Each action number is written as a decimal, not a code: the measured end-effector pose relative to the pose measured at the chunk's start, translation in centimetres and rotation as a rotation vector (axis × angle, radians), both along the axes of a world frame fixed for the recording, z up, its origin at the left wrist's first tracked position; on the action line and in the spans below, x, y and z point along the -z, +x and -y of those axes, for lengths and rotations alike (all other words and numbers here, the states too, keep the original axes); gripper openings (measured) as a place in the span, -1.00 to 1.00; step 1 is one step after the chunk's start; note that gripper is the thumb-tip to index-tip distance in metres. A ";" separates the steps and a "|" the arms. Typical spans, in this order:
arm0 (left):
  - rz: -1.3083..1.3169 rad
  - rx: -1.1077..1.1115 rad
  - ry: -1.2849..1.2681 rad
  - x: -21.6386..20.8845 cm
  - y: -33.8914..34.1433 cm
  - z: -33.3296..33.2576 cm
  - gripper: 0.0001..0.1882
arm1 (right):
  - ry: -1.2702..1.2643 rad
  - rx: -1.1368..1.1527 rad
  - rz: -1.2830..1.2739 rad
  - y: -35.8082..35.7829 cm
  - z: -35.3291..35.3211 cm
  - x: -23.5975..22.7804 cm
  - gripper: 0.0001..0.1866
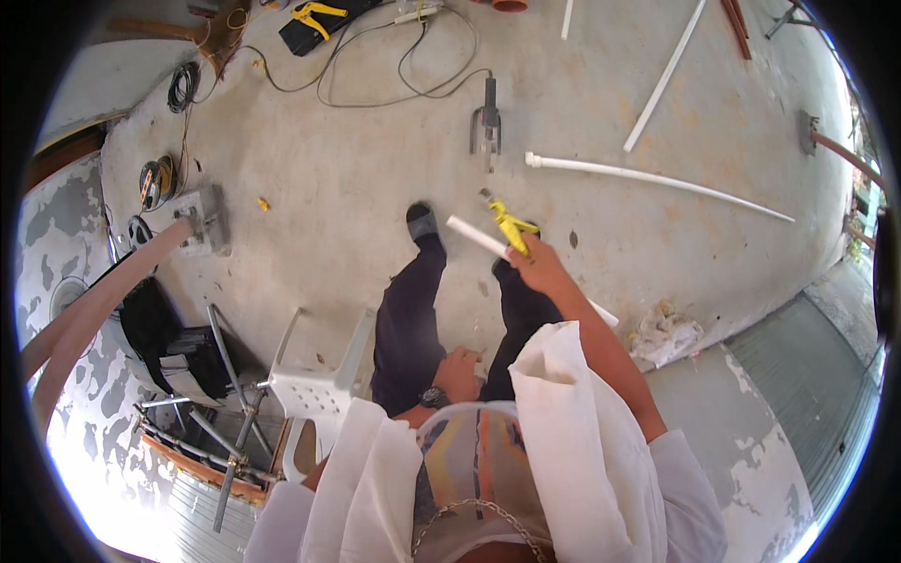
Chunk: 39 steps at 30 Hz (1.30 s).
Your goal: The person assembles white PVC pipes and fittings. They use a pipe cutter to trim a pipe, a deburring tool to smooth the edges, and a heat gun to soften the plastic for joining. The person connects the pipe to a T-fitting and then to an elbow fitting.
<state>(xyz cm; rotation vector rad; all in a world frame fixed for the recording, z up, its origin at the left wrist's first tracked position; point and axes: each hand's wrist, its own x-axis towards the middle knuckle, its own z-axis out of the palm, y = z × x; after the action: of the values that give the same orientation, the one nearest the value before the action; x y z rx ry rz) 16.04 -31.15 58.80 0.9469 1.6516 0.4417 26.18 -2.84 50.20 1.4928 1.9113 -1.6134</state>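
Observation:
In my right hand (pixel 537 265) is a yellow-handled pipe cutter (pixel 510 225), its metal jaw pointing forward, away from me. A white plastic pipe (pixel 477 235) runs slantwise beneath this hand and forearm; its far end shows beyond the fingers. Whether those fingers also grip the pipe I cannot tell. My left hand (pixel 458 377), with a dark watch at the wrist, is low by my thighs. Its fingers are curled, and what they hold, if anything, is too small to name.
Ahead on the floor rests a corded tool with a forked stand (pixel 488 122). Right of it lies a long white pipe (pixel 657 178). A white plastic stool (pixel 319 380) stands at my left, near a metal frame (pixel 246 422). A crumpled white bag (pixel 666 333) lies right.

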 end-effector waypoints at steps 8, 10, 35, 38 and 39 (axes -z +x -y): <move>0.296 -0.681 -0.108 23.3 -6.2 -22.7 -0.62 | 0.340 -0.278 -0.187 -3.9 -3.5 18.6 -0.76; 0.360 -0.673 -0.180 28.5 -8.4 -27.4 -0.47 | 0.602 -0.213 -0.211 -4.7 -5.7 23.6 -0.79; 0.096 -0.365 0.212 39.8 -24.6 -22.5 -0.71 | 0.413 -0.452 0.201 9.6 -20.2 30.9 -0.51; -0.062 -0.067 -0.068 42.5 -24.6 -22.8 -0.67 | 0.421 -0.462 0.132 12.1 -20.5 34.0 -0.57; -0.093 0.025 -0.196 43.1 -24.4 -23.0 -0.67 | 0.407 -0.470 0.103 12.7 -20.4 34.7 -0.58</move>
<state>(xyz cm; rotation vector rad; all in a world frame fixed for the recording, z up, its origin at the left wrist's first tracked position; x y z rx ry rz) -8.37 -8.15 15.70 0.8511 1.7302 0.2168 38.86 17.54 15.46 1.0938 2.3960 -0.9690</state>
